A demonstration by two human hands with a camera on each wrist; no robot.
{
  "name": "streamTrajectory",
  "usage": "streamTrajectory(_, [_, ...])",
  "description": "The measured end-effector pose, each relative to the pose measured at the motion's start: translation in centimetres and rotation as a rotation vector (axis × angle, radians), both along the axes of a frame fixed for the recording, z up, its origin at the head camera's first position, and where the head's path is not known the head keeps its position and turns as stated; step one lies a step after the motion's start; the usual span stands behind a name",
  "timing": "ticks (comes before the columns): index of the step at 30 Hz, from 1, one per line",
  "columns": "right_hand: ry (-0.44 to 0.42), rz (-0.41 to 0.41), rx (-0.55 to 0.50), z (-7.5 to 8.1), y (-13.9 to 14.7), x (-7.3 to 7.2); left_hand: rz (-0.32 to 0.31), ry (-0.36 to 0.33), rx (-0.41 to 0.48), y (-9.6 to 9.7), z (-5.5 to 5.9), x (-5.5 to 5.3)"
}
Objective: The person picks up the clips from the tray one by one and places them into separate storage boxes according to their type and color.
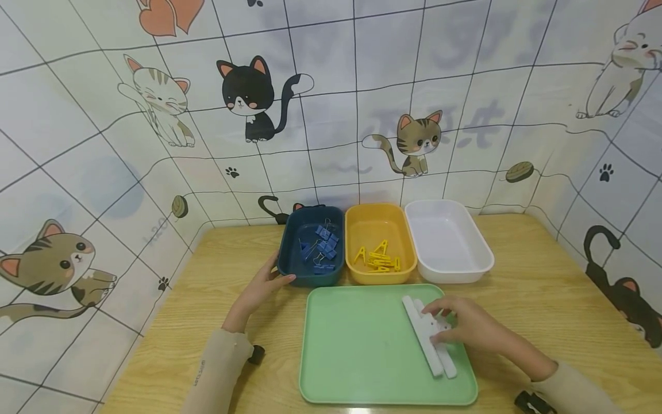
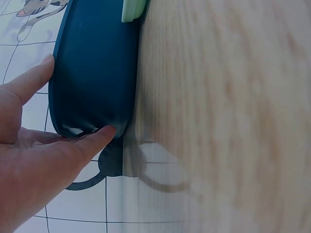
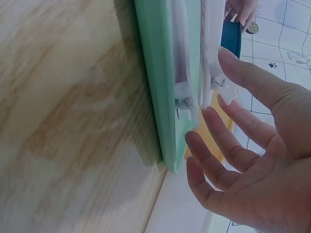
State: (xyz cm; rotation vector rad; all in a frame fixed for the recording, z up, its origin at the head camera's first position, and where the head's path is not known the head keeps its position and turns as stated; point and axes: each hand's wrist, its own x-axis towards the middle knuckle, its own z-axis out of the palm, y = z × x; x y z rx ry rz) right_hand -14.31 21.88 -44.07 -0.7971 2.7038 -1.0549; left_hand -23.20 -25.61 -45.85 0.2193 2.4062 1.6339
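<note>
My left hand rests against the left wall of a dark blue bin. In the left wrist view its thumb lies at the bin's rim and the other fingers lie along the side. On the green tray, two long white bag clips lie side by side at a slant. Over them is my right hand, with fingers bent and spread. In the right wrist view the thumb and index fingertips are right at the grip of one bag clip, with a gap between them.
Blue binder clips lie in the blue bin. Beside it stands a yellow bin with several yellow clothespins, then a white bin. All three line up behind the tray on a wooden table, before a cat-patterned wall covering.
</note>
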Motion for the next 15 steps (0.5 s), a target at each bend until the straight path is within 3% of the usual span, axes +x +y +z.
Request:
streamTrajectory(8, [0.029,-0.02,0.024,0.6,0.2,-0.3,0.0,0.003,0.0,0.0,-0.1,-0.2])
streamTrajectory(15, [0.077,-0.015,-0.014,1.1,0.5,-0.5,0.0,0.001,0.003,0.1,0.0,-0.2])
